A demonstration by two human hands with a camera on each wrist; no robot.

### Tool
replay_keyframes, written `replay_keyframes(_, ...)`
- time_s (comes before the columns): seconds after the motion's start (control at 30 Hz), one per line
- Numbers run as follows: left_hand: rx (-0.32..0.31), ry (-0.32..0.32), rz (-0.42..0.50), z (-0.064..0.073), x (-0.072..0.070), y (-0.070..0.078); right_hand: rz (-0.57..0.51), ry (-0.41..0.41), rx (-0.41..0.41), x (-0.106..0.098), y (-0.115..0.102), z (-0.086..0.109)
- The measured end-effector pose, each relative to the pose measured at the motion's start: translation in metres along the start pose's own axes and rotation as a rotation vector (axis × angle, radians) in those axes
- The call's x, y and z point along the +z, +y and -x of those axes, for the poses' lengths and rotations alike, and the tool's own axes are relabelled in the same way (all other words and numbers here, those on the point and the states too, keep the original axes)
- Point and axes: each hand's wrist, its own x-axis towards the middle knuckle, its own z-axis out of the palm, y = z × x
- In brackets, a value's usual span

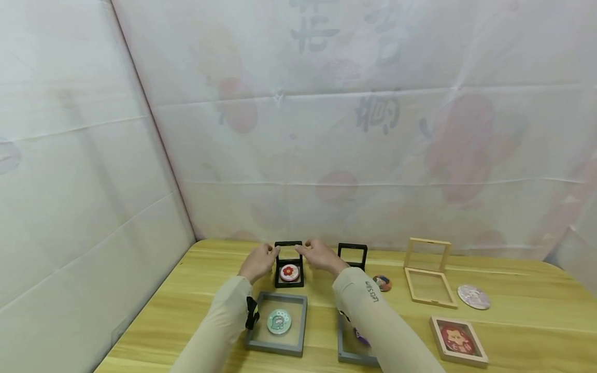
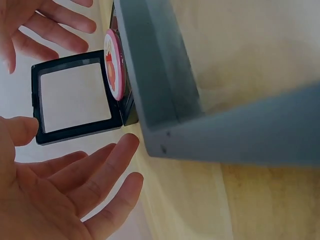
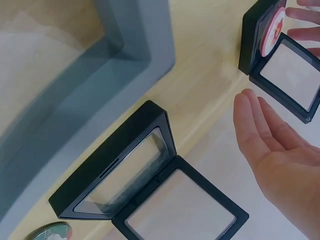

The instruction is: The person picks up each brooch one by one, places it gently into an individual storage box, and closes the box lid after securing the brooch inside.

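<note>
A small black display case (image 1: 289, 284) stands unfolded at the back of the table, its lid (image 2: 75, 131) raised. A round badge with a red flower and pink rim (image 1: 289, 272) lies on its clear base film. My left hand (image 1: 259, 261) is at the lid's left side, the thumb against its corner and the other fingers spread apart. On the opposite side, my right hand (image 1: 322, 255) reaches the upper right corner, its fingers extended in the right wrist view (image 3: 280, 145). Whether the right thumb touches the lid is hard to tell.
Nearer me lies a grey frame (image 1: 302, 326) with a green badge (image 1: 279, 321); another grey frame (image 1: 342, 352) is partly under my right forearm. Rightward are a second unfolded black case (image 1: 352, 245), a wooden case (image 1: 431, 301), loose badges (image 1: 473, 297) and a framed red badge (image 1: 457, 339).
</note>
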Motion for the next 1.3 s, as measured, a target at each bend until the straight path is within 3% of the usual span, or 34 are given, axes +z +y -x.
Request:
replay_keyframes(0.43, 0.03, 0.008, 0.038, -0.006, 0.003, 0.004, 0.004, 0.037, -0.071, 0.005, 0.003, -0.005)
replay_keyframes(0.67, 0.047, 0.048, 0.017, -0.007, 0.006, 0.002, -0.027, 0.059, -0.108, 0.009, 0.009, -0.003)
replay_keyframes(0.83, 0.066, 0.042, 0.015, -0.007, 0.006, 0.0, -0.023, 0.055, -0.117, 0.01, 0.012, -0.001)
replay_keyframes(0.97, 0.119, 0.001, 0.04, -0.006, 0.003, -0.003, -0.013, 0.034, -0.116, 0.011, 0.015, 0.0)
replay_keyframes(1.07, 0.136, -0.065, 0.07, -0.005, 0.001, -0.006, 0.001, 0.004, -0.094, 0.013, 0.018, 0.0)
replay_keyframes(1.3, 0.133, -0.171, 0.097, -0.005, -0.004, -0.01, 0.055, -0.047, -0.086, 0.01, 0.021, -0.002)
